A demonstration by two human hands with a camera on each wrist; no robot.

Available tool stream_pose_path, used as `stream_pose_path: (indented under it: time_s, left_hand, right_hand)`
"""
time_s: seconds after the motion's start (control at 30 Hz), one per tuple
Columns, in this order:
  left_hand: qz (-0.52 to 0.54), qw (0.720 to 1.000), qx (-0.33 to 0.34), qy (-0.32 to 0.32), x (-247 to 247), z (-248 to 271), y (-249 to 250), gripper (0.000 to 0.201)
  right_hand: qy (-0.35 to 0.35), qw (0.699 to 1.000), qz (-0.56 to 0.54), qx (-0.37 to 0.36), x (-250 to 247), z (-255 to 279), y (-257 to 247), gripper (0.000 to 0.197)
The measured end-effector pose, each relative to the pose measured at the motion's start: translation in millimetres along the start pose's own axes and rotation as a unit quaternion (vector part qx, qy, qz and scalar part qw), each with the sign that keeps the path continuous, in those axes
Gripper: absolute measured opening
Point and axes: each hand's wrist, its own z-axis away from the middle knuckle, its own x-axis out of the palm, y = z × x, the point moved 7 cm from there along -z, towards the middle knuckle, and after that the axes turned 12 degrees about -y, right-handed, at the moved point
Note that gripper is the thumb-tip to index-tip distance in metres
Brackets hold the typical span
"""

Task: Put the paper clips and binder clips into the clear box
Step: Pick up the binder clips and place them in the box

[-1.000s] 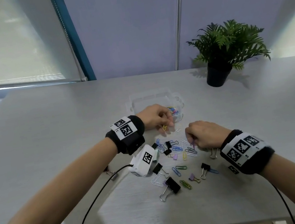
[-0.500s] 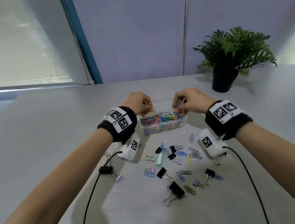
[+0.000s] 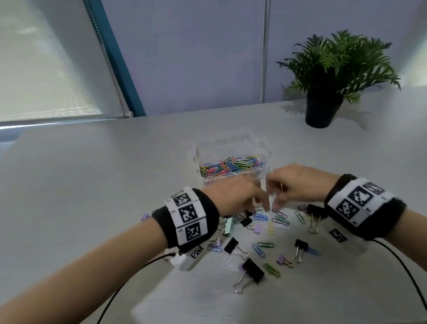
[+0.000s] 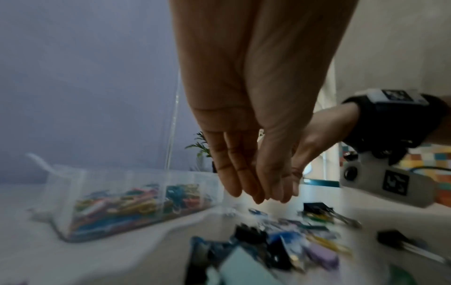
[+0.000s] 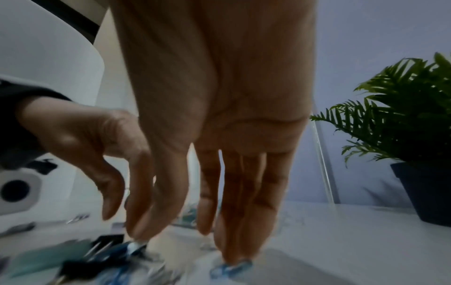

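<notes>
Both hands, left hand (image 3: 236, 196) and right hand (image 3: 294, 186), fingers relaxed, empty, frame centre above scattered coloured wire paper clips (image 3: 280, 220); clips look light, slippery; pinch edgewise.

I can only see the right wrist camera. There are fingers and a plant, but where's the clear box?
Observer: In the head view the clear box sits on the table just beyond the right hand, farther from the person.
Operator: Is there anything inside it?
Observer: Yes, a layer of coloured paper clips covers its bottom.
Operator: Are any big black ones left out?
Observer: Yes, several black binder clips lie loose on the table, nearer the person.
</notes>
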Motion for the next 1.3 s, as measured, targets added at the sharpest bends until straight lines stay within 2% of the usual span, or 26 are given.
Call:
stream_pose_path:
  time_s: [0.07,0.13,0.3,0.4,0.47,0.6,0.7,0.8,0.93,1.0,1.13,1.23,1.3]
  left_hand:
    - [-0.030,0.999,-0.006,-0.035,14,-5,5,0.031]
    - [-0.053,0.998,-0.014,-0.033,18,-4,3,0.028]
    - [-0.031,0.999,-0.016,-0.033,20,12,-7,0.022]
    - [-0.011,0.999,-0.035,-0.001,11,10,-9,0.019]
    - [-0.003,0.999,-0.050,0.012,8,2,-9,0.028]
    - [-0.005,0.999,-0.047,-0.027,15,-19,-1,0.047]
    - [-0.027,0.998,-0.055,-0.007,12,-29,1,0.050]
    - [-0.008,0.998,-0.055,0.007,7,-33,0,0.039]
    - [0.044,0.997,-0.058,-0.006,6,-36,1,0.014]
    - [0.019,0.998,-0.059,-0.002,6,-40,5,0.011]
    - [-0.123,0.989,-0.082,-0.006,13,-46,17,0.016]
    - [-0.130,0.987,-0.092,-0.024,21,-48,22,0.028]
    - [-0.103,0.990,-0.092,-0.032,21,-47,20,0.030]
  right_hand:
    - [-0.057,0.998,0.022,0.010,20,4,-1,0.045]
    - [-0.054,0.998,0.043,0.009,30,4,-1,0.048]
    - [-0.023,1.000,0.009,-0.002,29,-2,4,0.029]
    - [-0.012,1.000,0.001,0.004,27,-5,6,0.020]
    - [-0.008,1.000,0.004,0.003,26,-5,4,0.017]
    - [0.001,1.000,0.024,0.009,26,-4,4,0.011]
    - [0.010,1.000,0.018,0.015,26,0,10,0.023]
    - [0.004,1.000,-0.010,0.009,26,7,15,0.035]
    - [0.013,0.998,-0.052,0.013,17,16,24,0.029]
    - [0.029,0.997,-0.076,0.012,7,18,29,0.026]
    - [0.061,0.995,-0.081,0.014,-9,17,36,0.023]
    - [0.077,0.992,-0.102,0.017,-11,17,40,0.024]
    - [0.081,0.988,-0.132,0.017,-9,15,40,0.026]
